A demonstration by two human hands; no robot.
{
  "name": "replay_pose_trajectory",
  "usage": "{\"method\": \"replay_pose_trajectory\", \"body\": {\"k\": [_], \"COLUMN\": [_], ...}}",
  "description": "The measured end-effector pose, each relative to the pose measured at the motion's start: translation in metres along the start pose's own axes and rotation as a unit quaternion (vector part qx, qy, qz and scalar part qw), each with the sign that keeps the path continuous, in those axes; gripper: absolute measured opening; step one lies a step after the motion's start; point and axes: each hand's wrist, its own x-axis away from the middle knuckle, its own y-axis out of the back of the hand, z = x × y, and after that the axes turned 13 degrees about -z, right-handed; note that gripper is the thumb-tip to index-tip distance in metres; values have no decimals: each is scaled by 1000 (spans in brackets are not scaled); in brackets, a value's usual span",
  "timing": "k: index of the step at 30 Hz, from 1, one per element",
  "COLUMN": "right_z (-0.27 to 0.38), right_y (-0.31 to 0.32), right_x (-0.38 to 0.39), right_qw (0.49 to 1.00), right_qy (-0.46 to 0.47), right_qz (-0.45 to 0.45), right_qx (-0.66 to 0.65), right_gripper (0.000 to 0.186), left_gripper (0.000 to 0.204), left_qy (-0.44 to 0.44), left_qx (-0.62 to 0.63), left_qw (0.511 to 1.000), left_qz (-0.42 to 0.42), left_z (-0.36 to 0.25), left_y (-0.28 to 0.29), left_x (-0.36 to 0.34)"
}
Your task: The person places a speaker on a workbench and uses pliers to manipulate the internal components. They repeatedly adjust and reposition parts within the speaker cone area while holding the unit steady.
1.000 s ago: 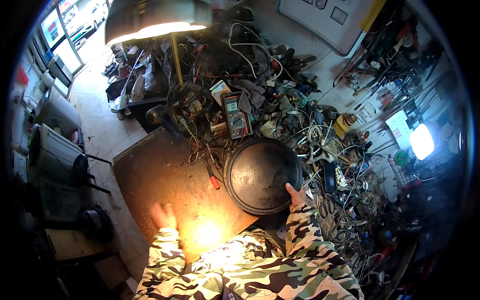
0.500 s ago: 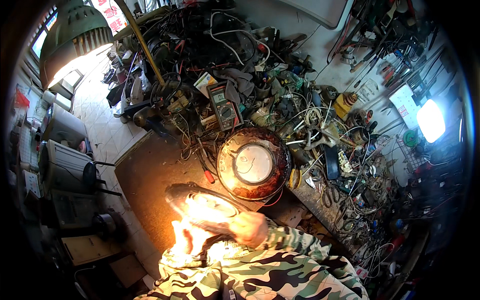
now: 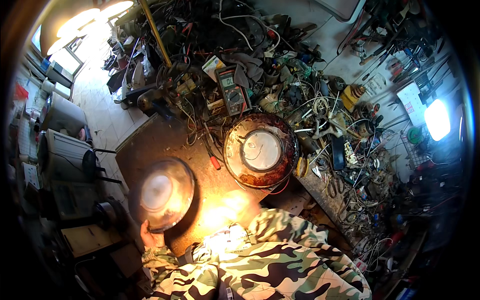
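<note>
My left hand (image 3: 151,237) grips the lower rim of a round, dark-edged metal pan-like piece (image 3: 172,207), which is tilted up over the left edge of the bench. A paler disc shows at its centre. In front of my body, my right hand (image 3: 241,206) is washed out by lamp light and smeared, so its fingers cannot be made out. Beyond it lies a round, rusty, scorched appliance base (image 3: 287,165) with a pale central disc and a thin wire across it. A screwdriver with a red handle (image 3: 215,162) lies beside that base.
A multimeter (image 3: 233,92) leans behind the rusty base. Tangled cables, tools and parts cover the bench's back and right side, with a pair of scissors (image 3: 334,188) among them. A bright lamp (image 3: 75,25) hangs at upper left. The bare wooden bench top (image 3: 150,145) is at left.
The metal piece has swung left and tilted up, now in my left hand. My right hand has come off it and moved slightly away. The whole view has shifted a little.
</note>
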Motion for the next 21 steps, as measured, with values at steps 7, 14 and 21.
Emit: {"method": "replay_pose_trajectory", "body": {"k": [7,14,21], "right_z": [-88,-119,-114], "right_y": [78,62,76], "right_x": [146,161,132], "right_qw": [719,560,468], "right_qy": [-634,-737,-750], "right_qz": [-213,-368,-391], "right_qx": [189,-91,-257], "right_gripper": [47,66,43], "left_gripper": [36,39,28], "left_qy": [45,63,11], "left_qx": [73,103,-196], "left_qw": [994,981,953], "left_qz": [75,-152,-231], "left_z": [9,19,14], "left_y": [48,48,34], "left_x": [-108,-137,-76]}}
